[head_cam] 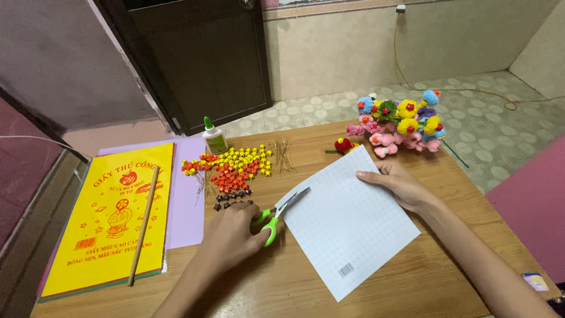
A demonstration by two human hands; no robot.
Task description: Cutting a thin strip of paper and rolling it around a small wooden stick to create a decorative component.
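Observation:
My left hand (232, 232) grips green-handled scissors (276, 213), whose blades are parted at the left edge of a white gridded paper sheet (347, 227). That sheet lies tilted on the wooden table (294, 282). My right hand (400, 185) presses down on the sheet's far right edge, fingers flat on it. Just beyond my left hand lie several small folded paper stars (232, 168) in yellow, orange, red and dark brown.
A yellow pack of craft paper (109, 221) with a thin wooden stick (144, 227) on it lies at the left, over a lilac sheet (188, 206). A glue bottle (215, 138), thin wires (284, 154) and a bunch of colourful handmade flowers (400, 123) sit at the far side.

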